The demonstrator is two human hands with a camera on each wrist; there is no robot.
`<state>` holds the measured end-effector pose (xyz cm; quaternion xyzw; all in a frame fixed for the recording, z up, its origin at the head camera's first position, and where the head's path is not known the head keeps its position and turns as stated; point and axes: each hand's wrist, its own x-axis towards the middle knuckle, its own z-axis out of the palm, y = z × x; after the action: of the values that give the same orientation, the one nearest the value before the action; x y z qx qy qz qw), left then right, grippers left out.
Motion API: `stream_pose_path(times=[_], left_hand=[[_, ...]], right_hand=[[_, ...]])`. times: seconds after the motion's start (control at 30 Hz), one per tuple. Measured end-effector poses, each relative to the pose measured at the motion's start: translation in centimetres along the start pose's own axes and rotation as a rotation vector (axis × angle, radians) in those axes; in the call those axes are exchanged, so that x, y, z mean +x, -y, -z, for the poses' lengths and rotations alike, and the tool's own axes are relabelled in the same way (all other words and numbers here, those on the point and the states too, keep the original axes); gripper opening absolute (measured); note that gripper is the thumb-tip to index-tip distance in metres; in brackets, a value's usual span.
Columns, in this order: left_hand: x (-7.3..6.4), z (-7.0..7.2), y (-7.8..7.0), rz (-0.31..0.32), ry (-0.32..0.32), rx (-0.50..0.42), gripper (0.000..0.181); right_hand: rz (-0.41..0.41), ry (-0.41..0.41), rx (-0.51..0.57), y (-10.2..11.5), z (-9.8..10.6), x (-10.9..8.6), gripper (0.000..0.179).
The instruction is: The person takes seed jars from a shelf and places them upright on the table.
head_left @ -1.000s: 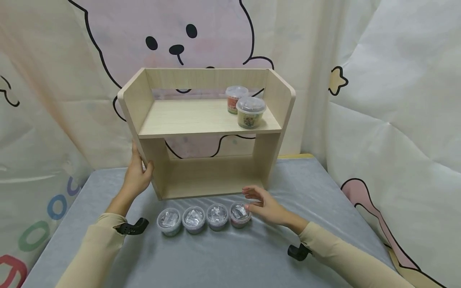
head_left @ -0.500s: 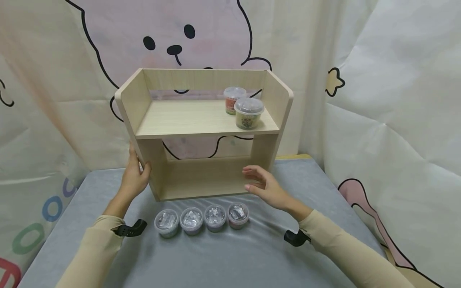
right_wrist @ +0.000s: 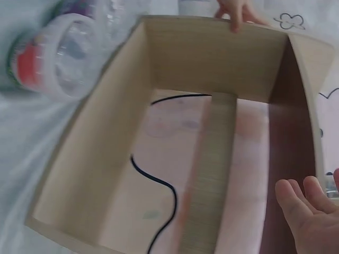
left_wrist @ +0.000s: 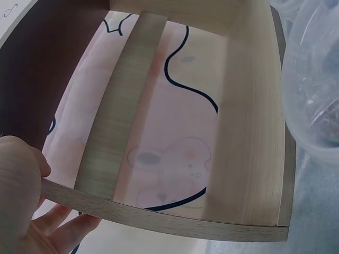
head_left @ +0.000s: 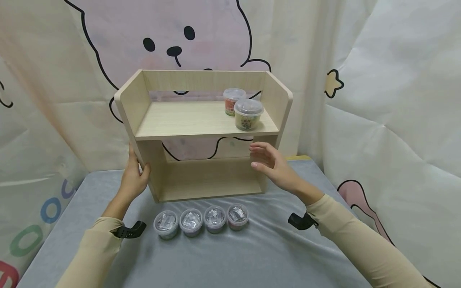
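A small two-tier wooden shelf (head_left: 210, 182) stands on the table. My left hand (head_left: 133, 178) grips its left side panel, thumb at the front edge and fingers behind, as the left wrist view also shows. My right hand (head_left: 275, 166) is in front of the shelf's right side panel, below the upper board, fingers loosely bent and holding nothing. In the right wrist view its fingertips (right_wrist: 286, 190) overlap the underside of the upper board. On the upper board, at the right, sit a yellowish lidded tub (head_left: 248, 116) and a red-labelled lidded tub (head_left: 234, 103) behind it.
Several clear-lidded tubs (head_left: 191, 222) stand in a row on the grey-blue tablecloth (head_left: 216, 260), just in front of the shelf. A printed curtain (head_left: 306, 60) hangs behind the table. Black straps (head_left: 129, 231) are on both wrists.
My right hand has risen from beside the rightmost tub of the front row to the shelf's right side panel. The left hand keeps its grip on the shelf.
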<state>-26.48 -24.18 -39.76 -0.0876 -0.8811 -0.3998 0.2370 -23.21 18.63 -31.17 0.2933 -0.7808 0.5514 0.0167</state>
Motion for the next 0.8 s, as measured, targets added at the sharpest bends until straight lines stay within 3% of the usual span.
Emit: stream_pose_path(times=[0.4, 0.8], left_hand=[[0.2, 0.0, 0.0, -0.016, -0.009, -0.017, 0.091], [0.1, 0.0, 0.0, -0.013, 0.004, -0.048, 0.091]], right_hand=[[0.040, -0.090, 0.002, 3.3, 1.7, 2.3, 0.058], [-0.091, -0.172, 0.037, 5.4, 4.3, 4.2, 0.054]])
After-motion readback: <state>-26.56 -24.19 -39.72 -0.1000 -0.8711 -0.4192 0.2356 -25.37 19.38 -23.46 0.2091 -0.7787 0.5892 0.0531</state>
